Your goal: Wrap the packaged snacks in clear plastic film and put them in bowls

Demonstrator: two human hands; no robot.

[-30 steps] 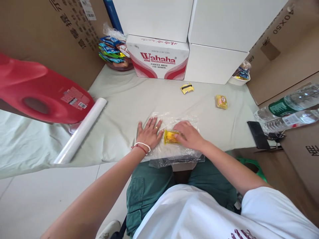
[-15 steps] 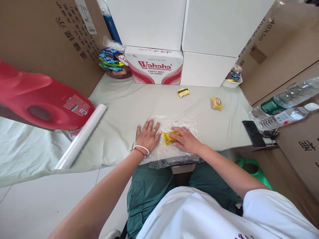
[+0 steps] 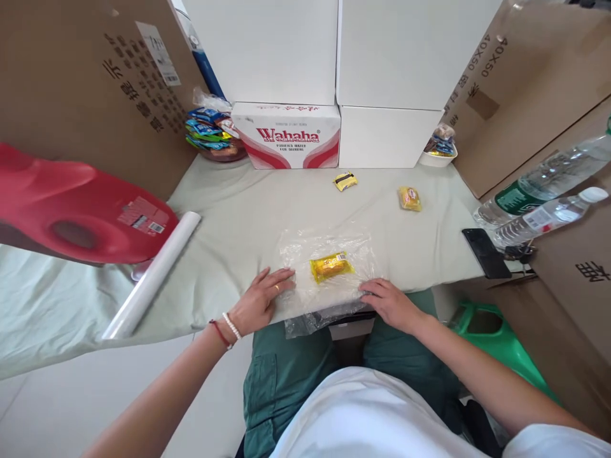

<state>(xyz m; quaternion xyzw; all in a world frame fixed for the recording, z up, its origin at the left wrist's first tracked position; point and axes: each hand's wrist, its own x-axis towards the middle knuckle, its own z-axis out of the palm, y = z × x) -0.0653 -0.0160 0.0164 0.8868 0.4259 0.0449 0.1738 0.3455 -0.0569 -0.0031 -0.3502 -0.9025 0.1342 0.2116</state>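
A yellow-wrapped snack cake [image 3: 331,266] lies on a sheet of clear plastic film [image 3: 298,245], untouched by either hand. The film's crumpled front part hangs over the table edge. To the left of the cake, my left hand [image 3: 262,298] rests its stretched fingers on the film's left side; its thumb is partly hidden. My right hand [image 3: 392,305] has its fingertips on the film near the front right, fingers slightly bent. Farther back lie a small yellow packet with a dark stripe [image 3: 345,181] and another yellow-wrapped snack [image 3: 409,198].
At left, a white roll [image 3: 153,277] lies beside a red jug [image 3: 86,213]. A Wahaba-style printed carton [image 3: 289,137] stands at the back, between a snack bowl [image 3: 222,152] and a white snack dish [image 3: 436,159]. Bottles [image 3: 539,219] and a phone [image 3: 485,253] are at right.
My right hand has let go of the cake and moved right and toward me. My left hand has slid back toward the front left. The cake stays on the film.
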